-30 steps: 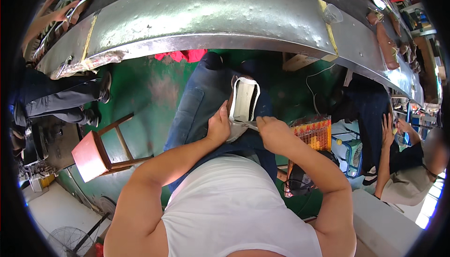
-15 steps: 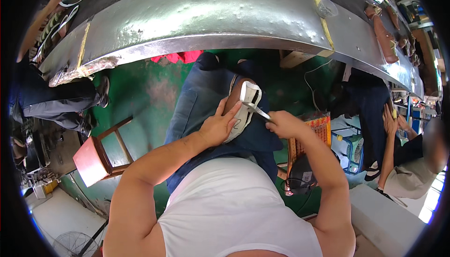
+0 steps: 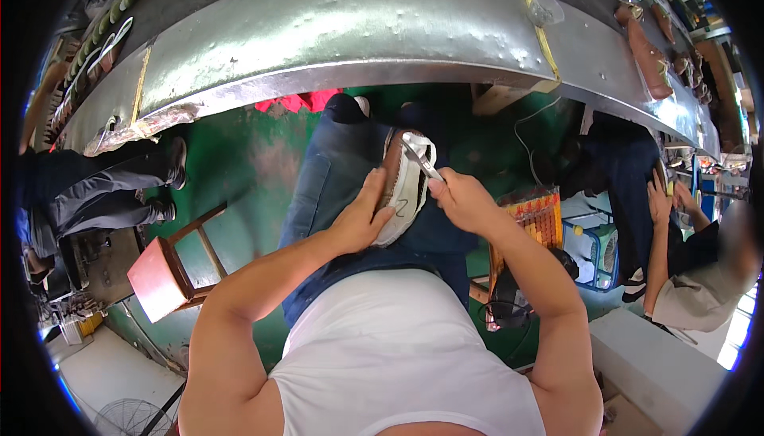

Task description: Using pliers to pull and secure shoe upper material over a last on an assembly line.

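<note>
A brown leather shoe upper with a pale, off-white underside (image 3: 403, 197) rests on my lap, sole side up, its far end pointing away from me. A dark handwritten mark shows on that underside. My left hand (image 3: 368, 212) grips its left edge, thumb lying along the pale side. My right hand (image 3: 461, 199) is closed around a narrow silver metal tool (image 3: 422, 159); whether it is a knife or pincers I cannot make out. The tool's tip touches the far end of the shoe, beside a raised white strip (image 3: 430, 149) along the right rim.
A dented metal-covered bench (image 3: 342, 30) spans the far side, with a clear plastic cup (image 3: 544, 8) and brown shoe uppers (image 3: 649, 58) on it. A red-seated stool (image 3: 163, 277) stands left. A co-worker's hands (image 3: 659, 200) are at right, near a blue stool (image 3: 597, 257).
The tool has shifted left and farther along the shoe's far end, now more upright. My left fingers have drawn back from the pale surface to the shoe's left edge.
</note>
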`<state>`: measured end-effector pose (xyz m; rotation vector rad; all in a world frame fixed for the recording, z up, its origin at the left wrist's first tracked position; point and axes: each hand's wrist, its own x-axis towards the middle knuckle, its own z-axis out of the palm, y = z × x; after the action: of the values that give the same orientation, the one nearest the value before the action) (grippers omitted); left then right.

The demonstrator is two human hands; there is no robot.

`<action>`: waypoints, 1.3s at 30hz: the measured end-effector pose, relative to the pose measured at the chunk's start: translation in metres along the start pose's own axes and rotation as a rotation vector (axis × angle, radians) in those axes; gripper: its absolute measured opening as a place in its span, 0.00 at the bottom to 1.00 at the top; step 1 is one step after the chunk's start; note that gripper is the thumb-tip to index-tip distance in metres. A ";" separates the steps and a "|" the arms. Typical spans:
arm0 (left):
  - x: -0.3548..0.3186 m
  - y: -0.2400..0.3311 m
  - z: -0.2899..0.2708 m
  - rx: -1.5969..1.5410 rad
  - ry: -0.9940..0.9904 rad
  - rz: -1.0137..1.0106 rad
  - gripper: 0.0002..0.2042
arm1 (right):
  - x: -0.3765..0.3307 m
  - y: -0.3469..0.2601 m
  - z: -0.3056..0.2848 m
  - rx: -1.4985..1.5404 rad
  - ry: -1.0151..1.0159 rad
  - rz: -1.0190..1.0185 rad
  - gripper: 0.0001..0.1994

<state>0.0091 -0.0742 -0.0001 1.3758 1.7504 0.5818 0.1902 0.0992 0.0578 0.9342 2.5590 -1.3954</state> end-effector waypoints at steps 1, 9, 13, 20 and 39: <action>-0.003 0.004 0.003 -0.146 0.110 -0.034 0.36 | -0.008 0.004 0.010 0.004 0.002 0.010 0.21; -0.007 0.027 -0.035 -0.053 -0.167 -0.176 0.49 | -0.038 0.028 0.011 0.202 -0.037 0.177 0.20; -0.021 0.058 -0.093 0.264 0.194 0.372 0.41 | -0.051 0.044 0.008 0.513 0.183 0.300 0.19; 0.037 0.093 -0.116 -0.488 0.337 0.334 0.32 | -0.055 0.041 0.008 0.587 0.127 0.235 0.13; -0.023 0.034 -0.009 -0.108 0.427 0.101 0.14 | -0.030 -0.039 -0.032 -0.237 -0.527 0.090 0.15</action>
<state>0.0226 -0.0847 0.0382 1.3386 1.9518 1.0740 0.2002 0.0946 0.1155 0.5441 2.1882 -1.0980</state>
